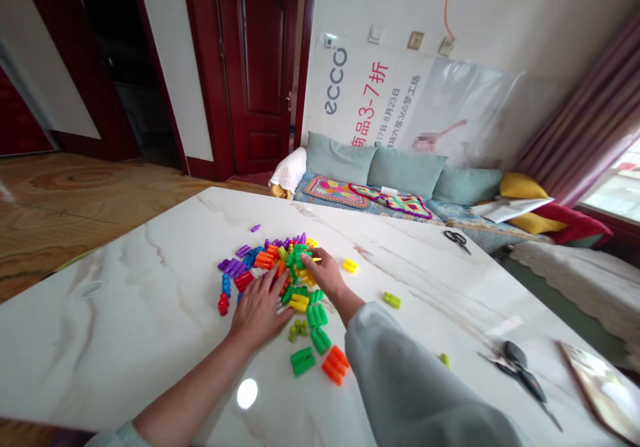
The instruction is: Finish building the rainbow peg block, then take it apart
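Left hand [261,302] is spreading over the near-left side of the heap of coloured pieces [267,257], visibly grasping nothing. Right hand [327,275] is touching green pieces [299,255] from the right; cannot tell whether it is pinching one. Yellow piece [299,302] is lying at the left thumb, orange piece [335,365] nearer the body than either hand. Judgement: crowded fingers are risking nudging loose neighbours, scattering them across the smooth tabletop [165,294].

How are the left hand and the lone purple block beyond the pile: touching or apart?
Apart. The head view shows other blocks and bare white tabletop between the left hand and the lone purple block.
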`<state>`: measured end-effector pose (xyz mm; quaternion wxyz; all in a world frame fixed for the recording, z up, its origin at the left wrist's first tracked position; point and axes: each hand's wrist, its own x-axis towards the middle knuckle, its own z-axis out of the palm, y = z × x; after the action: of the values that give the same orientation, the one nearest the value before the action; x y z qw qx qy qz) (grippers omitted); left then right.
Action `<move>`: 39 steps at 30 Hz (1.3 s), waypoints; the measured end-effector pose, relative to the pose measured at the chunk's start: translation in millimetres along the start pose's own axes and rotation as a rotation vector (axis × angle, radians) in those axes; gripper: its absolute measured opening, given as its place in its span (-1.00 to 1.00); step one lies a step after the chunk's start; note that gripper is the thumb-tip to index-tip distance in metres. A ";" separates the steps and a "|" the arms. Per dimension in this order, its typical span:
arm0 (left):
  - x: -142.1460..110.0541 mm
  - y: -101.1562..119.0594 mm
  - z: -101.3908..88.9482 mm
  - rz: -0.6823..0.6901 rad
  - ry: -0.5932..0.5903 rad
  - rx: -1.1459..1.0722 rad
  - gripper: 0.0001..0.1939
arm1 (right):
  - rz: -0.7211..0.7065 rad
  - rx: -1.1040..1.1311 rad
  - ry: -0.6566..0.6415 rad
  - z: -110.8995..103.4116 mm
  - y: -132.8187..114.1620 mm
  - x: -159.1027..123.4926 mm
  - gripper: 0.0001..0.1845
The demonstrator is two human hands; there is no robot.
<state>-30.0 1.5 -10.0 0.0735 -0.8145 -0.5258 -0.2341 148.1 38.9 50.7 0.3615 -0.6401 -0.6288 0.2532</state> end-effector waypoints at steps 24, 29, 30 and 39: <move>-1.4 3.3 -0.4 0.029 -0.061 0.058 -0.45 | -0.042 -0.402 0.111 -65.1 129.9 -19.4 -0.18; -0.8 3.1 -0.5 0.021 -0.056 0.046 -0.47 | -0.046 -0.026 0.060 -25.2 93.7 12.2 -0.21; -0.6 3.4 -0.9 0.020 -0.053 0.042 -0.47 | -0.034 0.077 0.051 -20.7 84.0 12.3 -0.21; 0.2 6.8 -7.6 0.015 -0.052 0.007 -0.48 | -0.398 -0.038 -0.192 -48.9 45.6 -76.2 -0.19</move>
<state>-26.2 -4.1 -2.4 0.0646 -0.8238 -0.5223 -0.2106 208.4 -41.0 34.9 0.3308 -0.4830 -0.7790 0.2247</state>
